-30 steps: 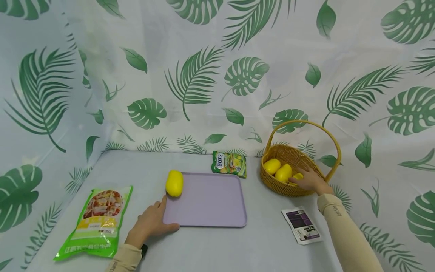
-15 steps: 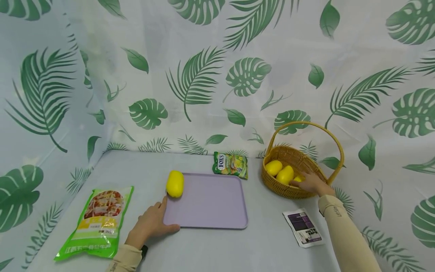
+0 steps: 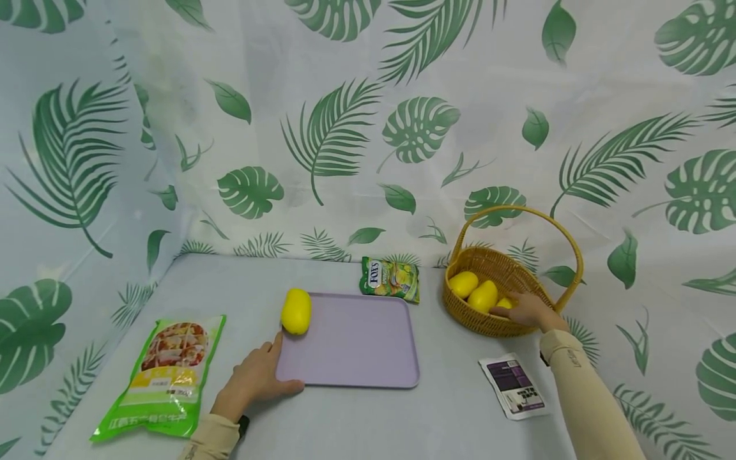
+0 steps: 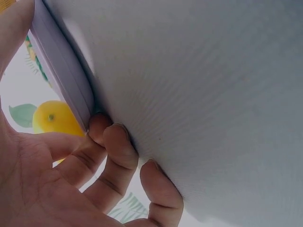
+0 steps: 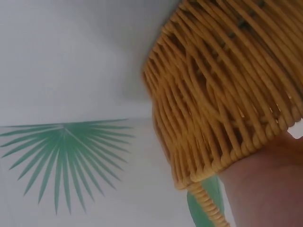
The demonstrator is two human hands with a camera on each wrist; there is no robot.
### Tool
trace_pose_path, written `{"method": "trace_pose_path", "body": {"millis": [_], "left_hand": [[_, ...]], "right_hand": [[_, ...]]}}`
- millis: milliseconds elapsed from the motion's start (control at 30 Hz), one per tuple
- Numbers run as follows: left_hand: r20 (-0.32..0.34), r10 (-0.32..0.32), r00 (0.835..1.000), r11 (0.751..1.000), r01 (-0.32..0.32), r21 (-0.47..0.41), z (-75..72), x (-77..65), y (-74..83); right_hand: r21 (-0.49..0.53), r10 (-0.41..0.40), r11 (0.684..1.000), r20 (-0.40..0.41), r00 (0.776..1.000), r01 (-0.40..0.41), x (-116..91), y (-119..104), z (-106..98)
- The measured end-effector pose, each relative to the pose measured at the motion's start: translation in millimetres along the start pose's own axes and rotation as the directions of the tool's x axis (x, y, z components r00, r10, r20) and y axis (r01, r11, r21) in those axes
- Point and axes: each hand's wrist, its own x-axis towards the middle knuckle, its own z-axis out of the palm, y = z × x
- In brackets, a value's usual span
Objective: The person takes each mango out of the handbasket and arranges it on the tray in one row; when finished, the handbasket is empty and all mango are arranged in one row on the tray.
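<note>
A purple tray [image 3: 356, 338] lies on the table, with a yellow mango [image 3: 296, 311] on its far left corner. My left hand [image 3: 255, 377] holds the tray's near left corner, thumb along the front edge and fingers at the left side. In the left wrist view, the left hand's bent fingers [image 4: 118, 146] rest against the tray's rim [image 4: 66, 71]. My right hand [image 3: 526, 311] reaches into a wicker basket [image 3: 477, 322] and grips a yellow mango [image 3: 505, 303], mostly covered by the hand. Beside it lie two more yellow mangoes [image 3: 482, 296]. In the right wrist view the basket's wall [image 5: 213, 94] hides the right fingers.
A green Fox's candy bag [image 3: 391, 279] lies behind the tray. At left is a large green food packet [image 3: 163, 377]. A small white and purple packet [image 3: 514, 386] lies in front of the basket. A leaf-patterned curtain [image 3: 322, 128] closes off the back and left side.
My right hand has settled lower round the mango in the basket, covering more of it. The left hand and the tray have stayed in place.
</note>
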Motion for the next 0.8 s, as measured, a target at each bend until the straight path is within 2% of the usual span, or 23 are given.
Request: {"method": "trace_pose_path", "body": {"millis": [367, 800], "left_hand": [[0.008, 0.006, 1.000, 1.000, -0.006, 0.007, 0.8, 2.4, -2.3], [0.007, 0.000, 1.000, 1.000, 0.000, 0.002, 1.0, 0.6, -1.1]], "right_hand": [[0.027, -0.043, 0.999, -0.106, 0.993, 0.046, -11.1, 6.6, -6.0], [0.090, -0.064, 0.992, -0.222, 0.973, 0.086, -23.5, -20.6, -16.9]]}}
